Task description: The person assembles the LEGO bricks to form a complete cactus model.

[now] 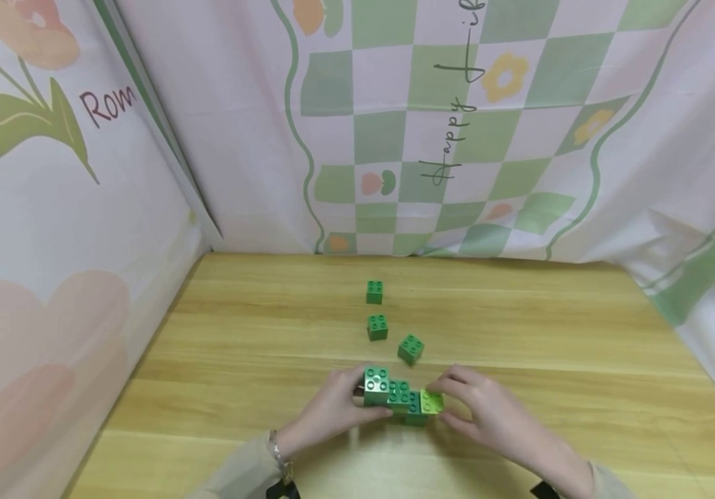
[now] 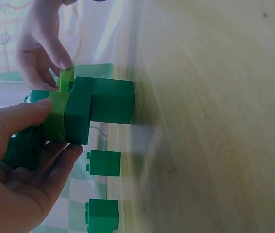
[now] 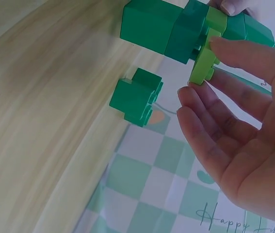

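A stepped stack of green toy building blocks (image 1: 398,398) is in my left hand (image 1: 337,407), which grips its left part. In the left wrist view, the thumb lies against a light green layer (image 2: 56,119) and the fingers curl beneath. At the stack's right end, my right hand (image 1: 485,405) pinches a thin light green block (image 3: 204,63) between thumb and fingers. That thin block juts out sideways from the stack, over a darker block's studs. A large dark green block (image 2: 113,101) forms the stack's lower end, close over the table.
Three loose green blocks stand beyond the hands on the wooden table (image 1: 257,326): a far one (image 1: 374,292), a middle one (image 1: 378,327) and a turned one (image 1: 410,349). A patterned curtain (image 1: 432,138) hangs at the back edge, with another printed cloth (image 1: 32,229) along the left.
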Motion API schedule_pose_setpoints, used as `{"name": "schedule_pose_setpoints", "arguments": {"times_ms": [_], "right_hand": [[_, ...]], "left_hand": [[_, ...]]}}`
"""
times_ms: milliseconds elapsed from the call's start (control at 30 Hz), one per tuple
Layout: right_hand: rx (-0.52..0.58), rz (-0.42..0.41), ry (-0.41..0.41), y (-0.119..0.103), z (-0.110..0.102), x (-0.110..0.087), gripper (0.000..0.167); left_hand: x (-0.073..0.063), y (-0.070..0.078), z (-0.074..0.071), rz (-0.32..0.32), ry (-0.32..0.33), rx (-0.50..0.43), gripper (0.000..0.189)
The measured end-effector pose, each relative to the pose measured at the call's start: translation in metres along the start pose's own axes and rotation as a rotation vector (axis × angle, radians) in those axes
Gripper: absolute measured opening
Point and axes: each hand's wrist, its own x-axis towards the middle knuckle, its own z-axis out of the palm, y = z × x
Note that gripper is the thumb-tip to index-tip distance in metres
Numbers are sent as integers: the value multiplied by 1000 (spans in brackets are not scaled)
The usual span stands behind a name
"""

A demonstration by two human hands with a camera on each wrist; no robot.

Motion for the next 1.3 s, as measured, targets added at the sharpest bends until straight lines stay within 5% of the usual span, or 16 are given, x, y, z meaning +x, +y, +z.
{"name": "schedule_pose_setpoints", "arguments": {"times_ms": [933,1300], "right_hand": [[117,86,-127,0,-1,6,37],[121,44,-126,-1,-1,10,33]], "left_hand": [[0,0,0,8,-8,1,43],[0,1,1,-4,-5,5,43]]}}
